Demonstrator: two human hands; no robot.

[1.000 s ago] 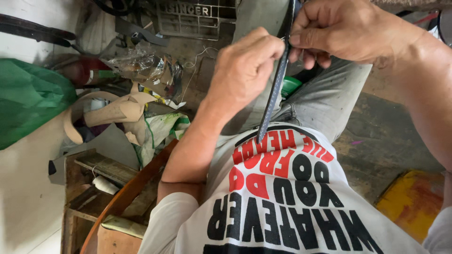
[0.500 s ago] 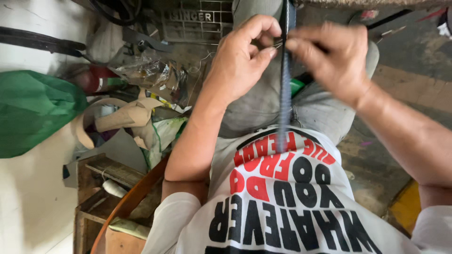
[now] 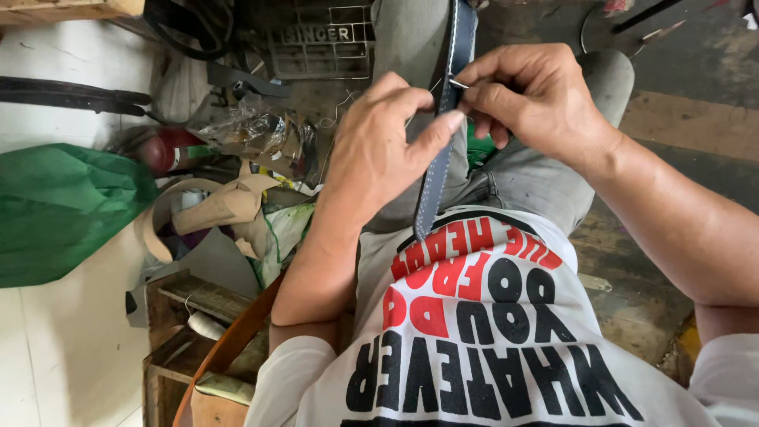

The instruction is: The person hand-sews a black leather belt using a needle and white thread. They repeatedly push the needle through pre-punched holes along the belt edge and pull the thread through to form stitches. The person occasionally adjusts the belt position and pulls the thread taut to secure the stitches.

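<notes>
At nine o'clock a crumpled green bag (image 3: pixel 63 207) lies on the pale floor (image 3: pixel 55 348), and just right of it sits a heap of tan leather scraps (image 3: pixel 213 207) with a crinkled clear plastic wrapper (image 3: pixel 251 130) above them toward eleven o'clock. Down at seven o'clock a wooden crate (image 3: pixel 178 340) holds a spool of pale thread (image 3: pixel 207 324), and a curved wooden rim (image 3: pixel 229 348) crosses beside it. Near the centre the left hand (image 3: pixel 379 146) comes up from six o'clock, its fingers curled and the thumb pressed flat against the face of a dark leather strap (image 3: pixel 443 134), pinching it in place. The strap runs almost upright from twelve o'clock down to the middle of the view, with a line of pale stitching along its edges; its lower end hangs over the lap, just above the white printed shirt (image 3: pixel 490 340). Toward one o'clock the right hand (image 3: pixel 538 103) has its fingertips pressed together on a thin metal needle (image 3: pixel 458 83), whose tip touches the strap's right edge. Behind both hands lie grey trousers (image 3: pixel 522 178), and the dark concrete floor (image 3: pixel 696 71) spreads off toward three o'clock.
</notes>
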